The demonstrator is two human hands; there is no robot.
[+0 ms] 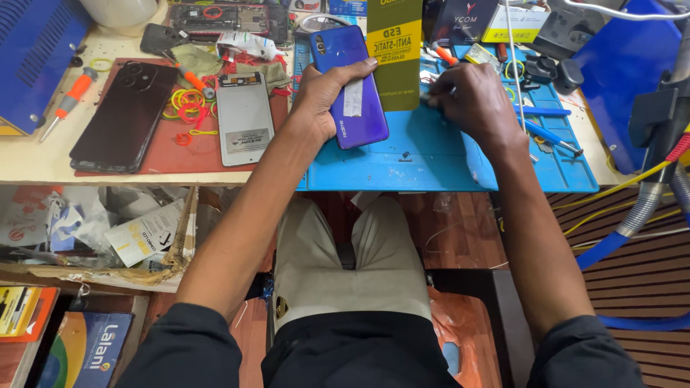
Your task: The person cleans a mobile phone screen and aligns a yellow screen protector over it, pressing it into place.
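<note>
My left hand [320, 97] grips a purple phone [357, 108] back side up over the blue work mat [431, 162], thumb on its right edge. A small white sticker is on the phone's back. My right hand [474, 100] rests on the mat just right of it, its fingers pinched around a thin tool [435, 92] whose tip barely shows. A tiny dark screw-like bit [405, 155] lies on the mat in front of both hands.
A black phone [122, 115] and a grey phone back [244, 118] lie on a red mat at left, with coloured rubber bands [188, 104] and an orange screwdriver [66, 104]. A yellow-green packet [394, 54] stands behind. Blue tweezers [550, 135] and hoses [647, 205] are at right.
</note>
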